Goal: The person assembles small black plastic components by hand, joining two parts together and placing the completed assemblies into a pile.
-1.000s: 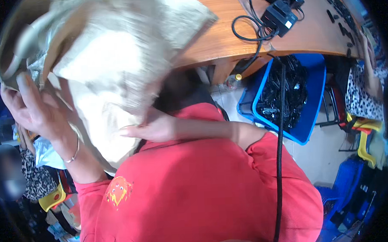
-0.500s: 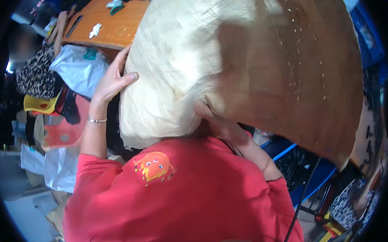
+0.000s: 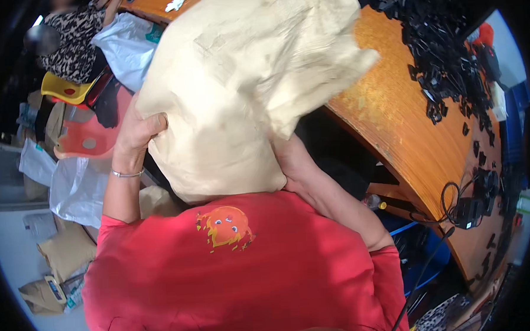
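Note:
A large, creased cream paper sack [image 3: 221,102] bulges upright against my chest. My left hand [image 3: 138,131] grips its left side, thumb pressed on the front and fingers out of sight behind it. At the sack's lower right, my right hand [image 3: 291,158] supports its side; most of those fingers are hidden by the paper. The upper part of the sack is crumpled and folds over to the right. What it holds inside cannot be seen.
An orange wooden table [image 3: 381,119] curves round on the right, with a heap of small black parts [image 3: 431,46] on it. A cable with a black box [image 3: 468,211] lies nearby. At left are a pink chair [image 3: 92,128], plastic bags [image 3: 77,191] and a person in patterned clothing [image 3: 76,46].
The sack's broad brown side, stretched out to the right before, has swung away and folded up. The table and black parts are now uncovered. Both hands have kept hold.

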Demonstrator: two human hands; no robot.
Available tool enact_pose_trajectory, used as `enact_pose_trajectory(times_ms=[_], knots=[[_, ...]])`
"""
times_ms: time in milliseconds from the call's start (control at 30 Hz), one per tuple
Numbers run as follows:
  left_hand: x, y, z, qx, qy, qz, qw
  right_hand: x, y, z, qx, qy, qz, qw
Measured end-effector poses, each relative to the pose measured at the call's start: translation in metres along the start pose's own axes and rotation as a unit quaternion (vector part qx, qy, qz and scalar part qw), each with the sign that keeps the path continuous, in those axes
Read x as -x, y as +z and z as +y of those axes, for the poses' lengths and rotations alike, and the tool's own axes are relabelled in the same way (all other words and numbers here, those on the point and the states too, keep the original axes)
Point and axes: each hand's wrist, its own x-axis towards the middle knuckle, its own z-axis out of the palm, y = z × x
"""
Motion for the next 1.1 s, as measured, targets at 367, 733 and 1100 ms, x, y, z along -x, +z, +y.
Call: enact_pose_trajectory(times_ms=[367,733,1100], knots=[[-0.023,0.085,0.023,0.055,0.229,-0.134,0.963,-0.027,0.025,0.020,0.178,0.224,-0.198,0.938],[-0.003,-0.033,0.034,-0.144,0.171,-0.278,0.934,-0.032,0.042,0.024,0.340,0.232,-0.162,0.897],[-0.059,-0.009,-0.006,-0.364,0.177,-0.314,0.859,-0.049,0.039,0.027,0.457,0.196,-0.369,0.785]])
